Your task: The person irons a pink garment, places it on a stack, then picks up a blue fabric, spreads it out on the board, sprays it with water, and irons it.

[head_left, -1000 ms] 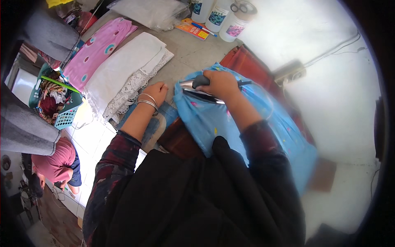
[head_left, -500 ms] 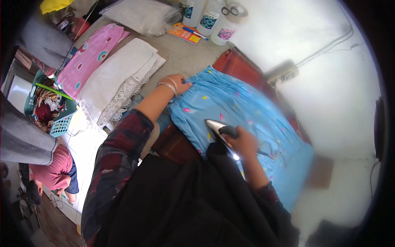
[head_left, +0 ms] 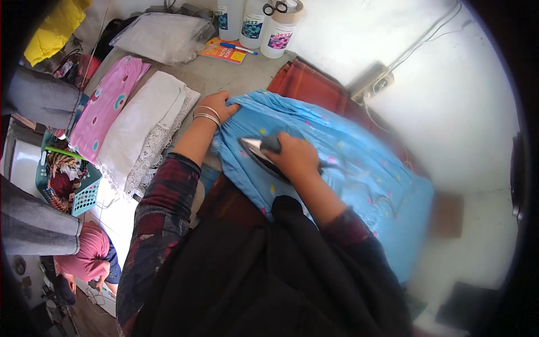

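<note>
A light blue fabric with pink and yellow motifs (head_left: 362, 163) is spread, rumpled, over a red-brown cloth (head_left: 309, 78). My left hand (head_left: 218, 105) has its fingers closed on the fabric's upper left edge, bangles at the wrist. My right hand (head_left: 296, 158) grips the dark handle of an iron (head_left: 252, 150), whose silver body rests on the fabric, its tip pointing left. The iron's cord loops over the fabric on the right, partly blurred.
Folded pink (head_left: 101, 109) and white lace-edged cloths (head_left: 137, 126) lie left. Bottles (head_left: 250, 28), scissors (head_left: 275, 8), a booklet (head_left: 216, 50) and plastic-wrapped items (head_left: 160, 33) stand or lie behind. A socket (head_left: 382, 84) is on the wall. A crouching person (head_left: 84, 253) works below-left, near a laundry basket (head_left: 84, 199).
My right hand has moved the iron up and leftward since half a second ago. My left hand moved from beside the fabric a second ago to take hold of its edge.
</note>
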Demonstrator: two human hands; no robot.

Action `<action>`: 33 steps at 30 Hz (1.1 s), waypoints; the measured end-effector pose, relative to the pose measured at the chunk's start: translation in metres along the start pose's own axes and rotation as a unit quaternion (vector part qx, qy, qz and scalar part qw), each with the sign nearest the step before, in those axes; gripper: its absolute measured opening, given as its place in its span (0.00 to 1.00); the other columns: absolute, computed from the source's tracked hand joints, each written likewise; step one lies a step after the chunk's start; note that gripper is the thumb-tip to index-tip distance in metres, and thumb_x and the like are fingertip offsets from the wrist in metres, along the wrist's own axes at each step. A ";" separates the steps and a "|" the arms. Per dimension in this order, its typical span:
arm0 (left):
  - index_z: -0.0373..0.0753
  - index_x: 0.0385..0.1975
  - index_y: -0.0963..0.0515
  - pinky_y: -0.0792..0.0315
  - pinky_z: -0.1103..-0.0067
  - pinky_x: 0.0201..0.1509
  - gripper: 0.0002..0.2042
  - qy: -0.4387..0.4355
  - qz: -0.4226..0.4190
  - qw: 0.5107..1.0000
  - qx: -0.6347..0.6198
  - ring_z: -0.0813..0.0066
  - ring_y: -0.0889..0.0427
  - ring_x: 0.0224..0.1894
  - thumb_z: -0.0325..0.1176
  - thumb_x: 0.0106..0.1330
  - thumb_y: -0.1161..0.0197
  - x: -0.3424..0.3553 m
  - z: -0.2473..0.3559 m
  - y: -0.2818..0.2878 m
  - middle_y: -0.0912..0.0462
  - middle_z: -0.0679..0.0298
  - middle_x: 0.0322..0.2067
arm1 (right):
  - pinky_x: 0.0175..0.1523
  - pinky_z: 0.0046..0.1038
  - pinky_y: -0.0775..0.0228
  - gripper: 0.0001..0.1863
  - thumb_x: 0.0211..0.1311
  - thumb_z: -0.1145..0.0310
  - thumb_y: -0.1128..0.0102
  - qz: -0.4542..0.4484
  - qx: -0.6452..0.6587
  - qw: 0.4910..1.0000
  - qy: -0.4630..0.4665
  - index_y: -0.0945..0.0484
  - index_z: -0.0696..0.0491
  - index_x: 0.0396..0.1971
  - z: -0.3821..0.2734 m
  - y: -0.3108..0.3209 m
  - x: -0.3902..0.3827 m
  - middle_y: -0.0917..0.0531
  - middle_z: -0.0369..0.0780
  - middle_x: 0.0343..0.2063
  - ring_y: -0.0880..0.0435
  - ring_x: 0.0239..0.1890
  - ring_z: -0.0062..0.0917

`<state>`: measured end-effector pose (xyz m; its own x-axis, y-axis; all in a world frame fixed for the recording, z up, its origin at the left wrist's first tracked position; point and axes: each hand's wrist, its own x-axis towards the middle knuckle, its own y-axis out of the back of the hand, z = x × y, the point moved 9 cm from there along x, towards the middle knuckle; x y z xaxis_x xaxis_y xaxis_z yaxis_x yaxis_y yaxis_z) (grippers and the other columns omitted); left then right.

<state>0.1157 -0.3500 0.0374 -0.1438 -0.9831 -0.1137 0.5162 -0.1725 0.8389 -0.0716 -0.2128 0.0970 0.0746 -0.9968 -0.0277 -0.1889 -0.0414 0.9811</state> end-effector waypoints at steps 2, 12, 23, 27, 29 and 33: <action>0.41 0.41 0.22 0.28 0.67 0.50 0.23 -0.006 -0.016 0.999 0.029 0.53 0.20 0.46 0.54 0.55 0.38 0.004 0.001 -0.001 0.18 0.52 0.41 | 0.38 0.41 0.27 0.21 0.50 0.48 0.36 -0.008 0.008 1.000 -0.028 0.24 0.51 0.33 -0.014 0.003 0.026 0.17 0.45 0.29 0.17 0.34 0.42; 0.37 0.42 0.21 0.28 0.68 0.47 0.25 0.044 -0.054 0.998 0.000 0.54 0.20 0.43 0.55 0.64 0.51 -0.007 -0.067 -0.040 0.18 0.50 0.40 | 0.42 0.42 0.27 0.22 0.51 0.49 0.36 -0.039 0.028 0.998 -0.033 0.24 0.53 0.36 -0.030 -0.007 0.035 0.16 0.46 0.32 0.17 0.39 0.43; 0.38 0.41 0.21 0.29 0.68 0.50 0.26 0.086 -0.094 0.992 -0.014 0.53 0.20 0.45 0.57 0.62 0.47 -0.069 -0.050 -0.037 0.18 0.49 0.40 | 0.42 0.42 0.28 0.23 0.50 0.47 0.37 -0.069 -0.006 0.997 -0.032 0.22 0.51 0.36 -0.027 -0.008 -0.011 0.17 0.46 0.34 0.18 0.39 0.42; 0.37 0.42 0.21 0.29 0.68 0.51 0.24 0.090 -0.088 0.991 -0.036 0.54 0.20 0.45 0.54 0.61 0.45 -0.075 -0.051 -0.041 0.19 0.50 0.42 | 0.43 0.41 0.27 0.24 0.49 0.46 0.36 0.022 0.020 0.994 -0.106 0.22 0.51 0.35 0.022 0.009 0.018 0.17 0.46 0.34 0.18 0.38 0.43; 0.37 0.42 0.21 0.28 0.68 0.51 0.23 0.070 -0.070 0.995 -0.026 0.55 0.20 0.45 0.52 0.60 0.44 -0.073 -0.044 -0.036 0.19 0.50 0.42 | 0.44 0.41 0.28 0.24 0.49 0.46 0.36 0.052 0.030 0.987 -0.146 0.22 0.52 0.36 0.051 0.023 0.023 0.17 0.47 0.34 0.18 0.39 0.42; 0.36 0.44 0.22 0.28 0.69 0.51 0.23 0.054 -0.085 0.995 -0.008 0.55 0.20 0.46 0.50 0.59 0.42 -0.058 -0.041 -0.035 0.18 0.51 0.43 | 0.46 0.40 0.28 0.24 0.51 0.45 0.39 -0.021 0.028 0.989 -0.143 0.22 0.53 0.35 0.065 0.013 -0.010 0.17 0.47 0.36 0.19 0.42 0.42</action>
<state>0.1403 -0.2894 -0.0068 -0.1382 -0.9407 -0.3100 0.5052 -0.3361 0.7948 -0.1381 -0.2082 0.0974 -0.1948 -0.9723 -0.1295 -0.2458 -0.0794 0.9661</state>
